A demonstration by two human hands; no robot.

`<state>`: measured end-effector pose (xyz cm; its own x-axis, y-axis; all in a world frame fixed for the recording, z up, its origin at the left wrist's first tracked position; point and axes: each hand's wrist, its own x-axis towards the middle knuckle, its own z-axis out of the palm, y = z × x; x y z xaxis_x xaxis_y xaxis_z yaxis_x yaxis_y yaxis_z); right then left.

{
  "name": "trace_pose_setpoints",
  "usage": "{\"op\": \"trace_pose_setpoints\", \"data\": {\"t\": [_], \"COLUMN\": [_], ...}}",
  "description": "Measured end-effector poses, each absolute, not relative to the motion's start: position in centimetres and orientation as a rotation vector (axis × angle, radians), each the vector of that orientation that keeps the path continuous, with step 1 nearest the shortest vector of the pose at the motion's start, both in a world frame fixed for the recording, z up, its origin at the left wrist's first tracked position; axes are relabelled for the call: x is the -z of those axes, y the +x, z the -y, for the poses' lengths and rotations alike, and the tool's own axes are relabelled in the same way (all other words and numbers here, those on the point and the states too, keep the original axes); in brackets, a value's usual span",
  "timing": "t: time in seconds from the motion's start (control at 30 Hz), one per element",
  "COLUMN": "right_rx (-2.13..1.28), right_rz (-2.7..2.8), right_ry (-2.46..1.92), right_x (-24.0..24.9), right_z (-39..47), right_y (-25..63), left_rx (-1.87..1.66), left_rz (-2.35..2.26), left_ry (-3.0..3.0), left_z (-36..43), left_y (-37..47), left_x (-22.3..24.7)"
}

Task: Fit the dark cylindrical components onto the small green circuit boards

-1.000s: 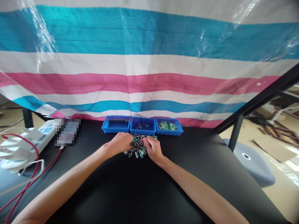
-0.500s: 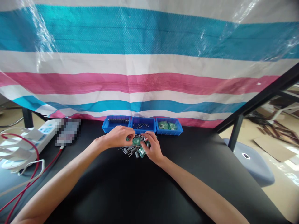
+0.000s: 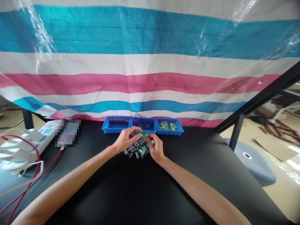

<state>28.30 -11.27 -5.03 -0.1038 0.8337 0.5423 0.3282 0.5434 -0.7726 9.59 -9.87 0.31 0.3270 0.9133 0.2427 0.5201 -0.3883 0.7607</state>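
Note:
A small green packet [image 3: 144,133] is raised between my two hands, over a pile of dark cylindrical parts with metal leads [image 3: 132,149]. My right hand [image 3: 156,148] pinches its right side. The fingers of my left hand [image 3: 127,138] are closed at its left edge. Another green packet [image 3: 143,151] lies at the pile's right side. Behind the hands stand three blue bins: the left bin [image 3: 113,127] has a row of small dark parts, the middle bin [image 3: 153,125] has a few thin leaded parts, and the right bin [image 3: 173,132] has green packets.
A white power strip [image 3: 50,126] with plugs and red and white cables [image 3: 35,175] lies on the left of the black table [image 3: 131,193], beside a pixelated device [image 3: 68,132]. Behind hangs a striped sheet [image 3: 140,82]. A grey stool [image 3: 253,165] stands at the right.
My left hand has moved right, to the green packet. The packet has been lifted up and away from the pile, and my right hand has closed on its edge.

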Motion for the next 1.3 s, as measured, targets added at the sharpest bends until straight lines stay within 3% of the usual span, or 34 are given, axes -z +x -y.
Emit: {"op": "trace_pose_setpoints", "data": {"t": [0.2,0.5,1.3], "right_rx": [-0.612,-0.599,-0.623], "right_rz": [1.688,1.759,1.771], "right_ry": [-0.947,-0.890,-0.909], "right_x": [4.9,4.4,4.7], "right_z": [11.5,11.8,11.6], "right_y": [28.2,28.3,28.2], "left_rx": [-1.053,-1.395,-1.322], "left_rz": [-1.299,-1.313,-1.253], "left_ry": [2.144,2.309,2.386], "left_z": [10.8,11.2,11.2], "left_y": [10.1,9.8,9.8], "left_x": [3.4,5.4,4.9]}}
